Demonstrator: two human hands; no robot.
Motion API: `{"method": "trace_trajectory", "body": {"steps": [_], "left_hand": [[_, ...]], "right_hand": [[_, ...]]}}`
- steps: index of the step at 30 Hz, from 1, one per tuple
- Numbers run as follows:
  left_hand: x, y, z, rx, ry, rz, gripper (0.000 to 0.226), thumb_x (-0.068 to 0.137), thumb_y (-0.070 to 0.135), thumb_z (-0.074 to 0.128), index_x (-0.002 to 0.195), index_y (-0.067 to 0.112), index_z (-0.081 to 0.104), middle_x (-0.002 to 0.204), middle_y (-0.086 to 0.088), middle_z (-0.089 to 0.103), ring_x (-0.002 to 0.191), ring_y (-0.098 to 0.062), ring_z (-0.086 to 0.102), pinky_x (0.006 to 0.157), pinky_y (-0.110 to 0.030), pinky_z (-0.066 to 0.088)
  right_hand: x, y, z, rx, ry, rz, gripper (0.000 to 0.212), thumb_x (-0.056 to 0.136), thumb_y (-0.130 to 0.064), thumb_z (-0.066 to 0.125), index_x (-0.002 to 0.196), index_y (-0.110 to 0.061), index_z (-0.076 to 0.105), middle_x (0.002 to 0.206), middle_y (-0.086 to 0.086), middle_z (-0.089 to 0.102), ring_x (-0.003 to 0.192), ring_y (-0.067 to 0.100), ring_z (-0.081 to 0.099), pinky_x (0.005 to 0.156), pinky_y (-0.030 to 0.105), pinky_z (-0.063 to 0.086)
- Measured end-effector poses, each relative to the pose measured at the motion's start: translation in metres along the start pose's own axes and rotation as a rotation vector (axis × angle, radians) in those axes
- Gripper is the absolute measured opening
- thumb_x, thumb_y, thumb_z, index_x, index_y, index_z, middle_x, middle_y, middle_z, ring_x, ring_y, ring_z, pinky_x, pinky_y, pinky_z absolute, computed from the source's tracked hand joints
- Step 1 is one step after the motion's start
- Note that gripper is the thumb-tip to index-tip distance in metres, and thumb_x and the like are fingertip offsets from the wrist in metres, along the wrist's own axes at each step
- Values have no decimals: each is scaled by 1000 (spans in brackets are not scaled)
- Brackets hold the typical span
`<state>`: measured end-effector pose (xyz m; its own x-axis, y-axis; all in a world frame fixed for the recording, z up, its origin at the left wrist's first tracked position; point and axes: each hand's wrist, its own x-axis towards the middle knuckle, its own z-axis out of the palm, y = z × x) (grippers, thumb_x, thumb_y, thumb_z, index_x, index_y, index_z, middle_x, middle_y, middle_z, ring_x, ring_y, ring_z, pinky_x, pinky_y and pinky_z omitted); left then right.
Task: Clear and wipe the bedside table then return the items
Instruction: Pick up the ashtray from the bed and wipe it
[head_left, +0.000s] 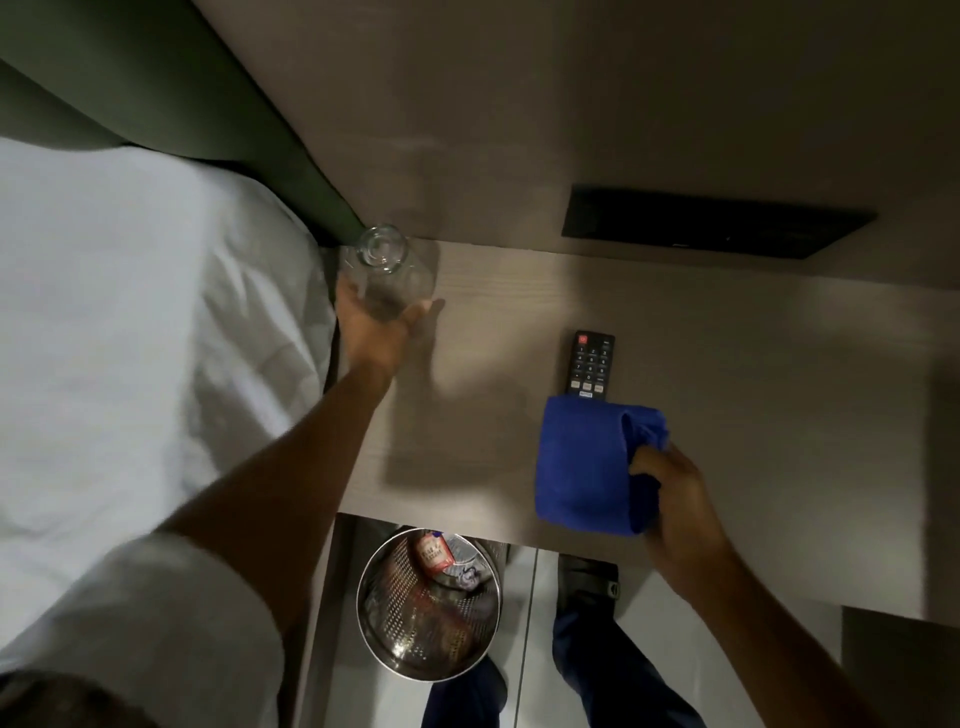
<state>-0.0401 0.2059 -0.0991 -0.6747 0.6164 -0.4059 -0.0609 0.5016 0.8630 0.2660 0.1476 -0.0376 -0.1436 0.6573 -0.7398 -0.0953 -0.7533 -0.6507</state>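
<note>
A clear glass bottle (385, 270) stands at the far left corner of the wooden bedside table (727, 353). My left hand (375, 327) is spread around its near side, fingers apart; whether it grips the glass is unclear. A black remote control (589, 366) lies on the middle of the table. Its near end is covered by a folded blue cloth (582, 467). My right hand (675, 499) is closed on the right edge of that cloth, near the table's front edge.
A bed with white sheets (130, 338) and a green headboard (156, 93) borders the table on the left. A perforated metal bin (428, 608) with rubbish stands on the floor below the front edge. A black panel (711, 223) sits on the wall behind.
</note>
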Motion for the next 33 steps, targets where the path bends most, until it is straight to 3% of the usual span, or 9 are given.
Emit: {"method": "trace_trajectory", "body": {"steps": [2,5,8,11,17,22,26,30,33], "left_hand": [[-27,-2,-15,156,49,81,82,80,-4,67,149,15,26,138,-10,47,119,-22,54,83,-15,55],[-67,-3,-44,287,68,274,60,84,0,56,139,17,41,123,-8,59,105,-18,59,89,-40,53],[-106,1,-78,300,56,425,52,82,6,52,131,22,48,115,-5,62,101,-19,60,89,-39,51],[-135,0,-133,401,172,522,44,82,10,52,126,16,55,115,-4,64,105,-22,60,97,-34,46],[-176,-8,-282,717,411,499,39,82,18,56,121,20,59,117,1,66,109,-23,58,95,-34,37],[-216,-50,-401,974,599,293,59,75,43,59,128,17,57,135,-10,54,128,-32,47,102,-46,32],[-238,-83,-454,821,571,-17,102,65,61,65,148,12,31,150,-19,37,138,-39,35,109,-54,31],[-242,-98,-476,535,409,-62,123,59,31,91,153,10,14,149,-14,39,137,-33,37,115,-44,31],[-246,-97,-472,529,413,72,123,54,22,94,151,3,21,142,-16,37,133,-29,37,113,-40,32]], "right_hand": [[-10,-7,8,270,-138,77,24,87,-9,43,85,-12,67,80,5,67,69,20,64,65,34,50],[-25,-18,31,397,-312,103,33,87,-31,48,107,-17,71,107,3,73,97,21,69,75,35,59],[-31,-22,68,247,-400,92,35,82,-16,57,116,-15,66,117,6,70,106,24,67,82,36,59],[-43,-16,111,50,-393,5,41,78,5,61,115,-12,65,107,5,74,98,23,70,74,31,59],[-81,19,175,-54,-455,-62,40,71,-7,68,110,-18,67,106,0,74,100,19,69,73,24,57],[-112,50,227,-189,-464,-86,49,64,-13,74,111,-23,66,111,3,71,100,22,68,80,37,52],[-142,69,275,-445,-477,-192,34,75,-2,67,97,-28,68,98,9,70,92,24,65,77,40,51],[-174,92,330,-730,-593,-495,24,78,-2,64,91,-23,60,82,13,64,70,19,55,62,19,43],[-199,113,361,-945,-576,-738,42,81,-5,57,118,-24,59,92,4,69,79,22,62,72,17,46]]}}
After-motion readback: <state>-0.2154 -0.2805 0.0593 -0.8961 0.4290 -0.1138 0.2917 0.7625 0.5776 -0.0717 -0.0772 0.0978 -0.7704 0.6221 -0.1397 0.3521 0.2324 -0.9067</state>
